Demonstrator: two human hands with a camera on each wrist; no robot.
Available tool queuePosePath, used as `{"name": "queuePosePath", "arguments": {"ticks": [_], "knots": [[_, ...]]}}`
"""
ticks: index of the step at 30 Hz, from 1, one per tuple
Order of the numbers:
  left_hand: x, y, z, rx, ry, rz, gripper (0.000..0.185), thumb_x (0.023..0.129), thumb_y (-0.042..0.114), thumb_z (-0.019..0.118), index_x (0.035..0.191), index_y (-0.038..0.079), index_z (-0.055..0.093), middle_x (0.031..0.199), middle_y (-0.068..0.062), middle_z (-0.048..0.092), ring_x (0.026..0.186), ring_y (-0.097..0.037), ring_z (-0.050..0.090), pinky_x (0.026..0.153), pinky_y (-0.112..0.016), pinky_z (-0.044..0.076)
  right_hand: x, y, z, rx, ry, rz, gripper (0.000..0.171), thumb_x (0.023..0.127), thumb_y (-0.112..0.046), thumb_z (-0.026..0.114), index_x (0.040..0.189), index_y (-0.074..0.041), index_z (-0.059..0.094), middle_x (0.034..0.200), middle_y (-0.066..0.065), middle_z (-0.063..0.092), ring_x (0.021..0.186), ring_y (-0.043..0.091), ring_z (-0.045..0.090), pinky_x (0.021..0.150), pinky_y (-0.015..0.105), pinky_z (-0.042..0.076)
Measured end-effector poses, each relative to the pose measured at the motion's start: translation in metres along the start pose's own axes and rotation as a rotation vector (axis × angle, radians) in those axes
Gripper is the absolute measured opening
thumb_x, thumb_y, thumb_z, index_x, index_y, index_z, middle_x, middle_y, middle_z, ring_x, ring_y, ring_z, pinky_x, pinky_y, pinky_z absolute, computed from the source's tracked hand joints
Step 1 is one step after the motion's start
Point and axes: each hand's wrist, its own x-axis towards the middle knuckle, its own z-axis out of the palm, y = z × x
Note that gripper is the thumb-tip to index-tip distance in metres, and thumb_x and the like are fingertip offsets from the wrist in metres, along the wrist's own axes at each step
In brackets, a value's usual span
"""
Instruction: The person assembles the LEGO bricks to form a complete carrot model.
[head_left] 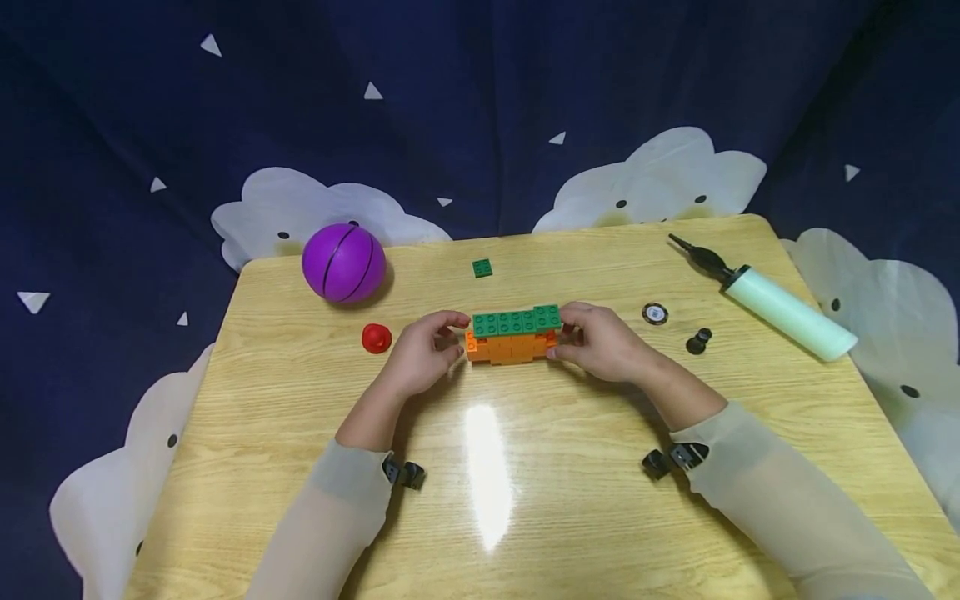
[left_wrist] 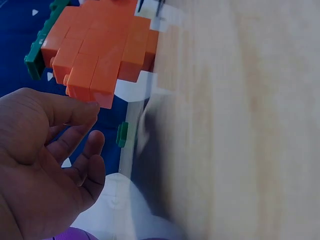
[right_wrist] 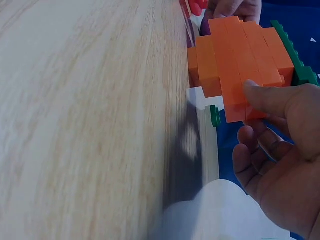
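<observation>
In the middle of the table stands a toy-brick build (head_left: 510,337), orange below with a studded green layer on top. My right hand (head_left: 606,340) is at its right end. In the right wrist view the thumb (right_wrist: 257,92) lies on the orange face and the forefinger reaches behind it, so the hand pinches that end. My left hand (head_left: 422,354) is beside the left end, fingers loosely bent, fingertips right at the orange bricks. The left wrist view has its thumb close under the lowest orange brick (left_wrist: 92,82), with nothing between thumb and fingers.
A loose green brick (head_left: 482,267) lies behind the build. To the left are a purple ball (head_left: 344,263) and a small red hat-shaped piece (head_left: 377,338). A round chip (head_left: 655,313), a black pawn-like piece (head_left: 699,341) and a hand pump (head_left: 787,312) lie to the right.
</observation>
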Motion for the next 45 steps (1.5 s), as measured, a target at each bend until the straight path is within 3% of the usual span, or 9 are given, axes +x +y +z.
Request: {"name": "queuePosePath", "arguments": {"ticks": [9, 17, 30, 38, 45], "knots": [[0.018, 0.0, -0.005, 0.009, 0.029, -0.021, 0.036, 0.095, 0.005, 0.073, 0.131, 0.009, 0.067, 0.125, -0.002, 0.067, 0.108, -0.023, 0.061, 0.096, -0.042, 0.054, 0.002, 0.0, 0.0, -0.004, -0.001, 0.0, 0.04, 0.089, -0.015, 0.084, 0.081, -0.002, 0.047, 0.093, 0.006, 0.06, 0.076, 0.02, 0.054, 0.065, 0.035, 0.046], [0.032, -0.001, 0.006, 0.014, 0.047, -0.017, 0.034, 0.098, 0.009, 0.072, 0.132, 0.007, 0.067, 0.126, -0.004, 0.068, 0.108, -0.025, 0.063, 0.096, -0.043, 0.053, -0.006, 0.005, 0.001, -0.002, 0.009, -0.004, 0.04, 0.09, -0.014, 0.083, 0.08, -0.002, 0.046, 0.089, 0.007, 0.058, 0.078, 0.021, 0.055, 0.065, 0.034, 0.046], [0.058, -0.005, 0.016, -0.039, 0.074, -0.083, 0.035, 0.099, 0.013, 0.07, 0.133, 0.009, 0.066, 0.13, -0.006, 0.066, 0.103, -0.021, 0.066, 0.077, -0.036, 0.057, -0.006, 0.002, 0.001, -0.009, 0.012, -0.017, 0.038, 0.089, -0.012, 0.084, 0.079, -0.003, 0.048, 0.089, 0.005, 0.058, 0.073, 0.018, 0.054, 0.062, 0.031, 0.048], [0.076, -0.01, 0.018, -0.004, 0.122, -0.106, 0.037, 0.098, 0.016, 0.071, 0.134, 0.008, 0.066, 0.13, -0.008, 0.061, 0.109, -0.025, 0.061, 0.095, -0.042, 0.052, -0.003, 0.003, 0.003, -0.015, 0.003, -0.028, 0.038, 0.09, -0.014, 0.083, 0.079, -0.005, 0.048, 0.09, 0.007, 0.059, 0.074, 0.018, 0.052, 0.063, 0.031, 0.046], [0.091, -0.012, 0.019, 0.06, 0.155, -0.116, 0.039, 0.095, 0.017, 0.074, 0.132, 0.009, 0.067, 0.111, -0.012, 0.059, 0.099, -0.027, 0.054, 0.092, -0.041, 0.047, 0.0, 0.002, 0.001, -0.021, 0.004, -0.038, 0.037, 0.089, -0.013, 0.083, 0.079, -0.003, 0.048, 0.088, 0.008, 0.058, 0.076, 0.019, 0.053, 0.064, 0.032, 0.045]]}}
